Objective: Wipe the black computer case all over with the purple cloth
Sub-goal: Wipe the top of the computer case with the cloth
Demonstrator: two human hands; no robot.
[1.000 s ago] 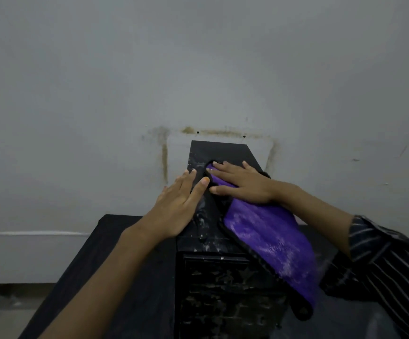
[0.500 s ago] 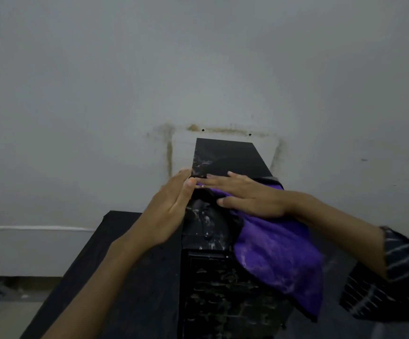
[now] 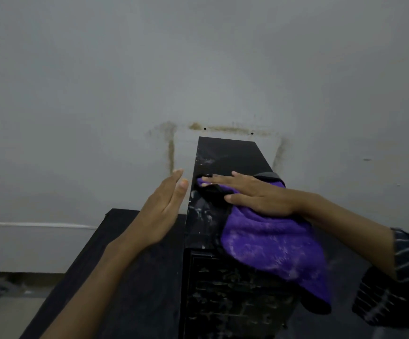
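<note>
Black computer case (image 3: 225, 155) is stood on a dark tabletop (image 3: 125, 253), its top running toward 12 o'clock. The purple cloth (image 3: 272, 245) is pressed onto that top by the right hand (image 3: 254, 194), fingers straight and spread, and is draped toward 5 o'clock. At 9 o'clock the left hand (image 3: 164, 209) is held flat, fingers together, beside the case.

Black computer case (image 3: 225, 162), dust-streaked, is standing on a black table (image 3: 115, 253) before a stained grey wall (image 3: 198, 57), the right hand (image 3: 254, 194) pressing the purple cloth (image 3: 272, 243) flat on its top, cloth hanging off toward 5 o'clock, the left hand (image 3: 164, 206), fingers straight, lying alongside at 9 o'clock.
</note>
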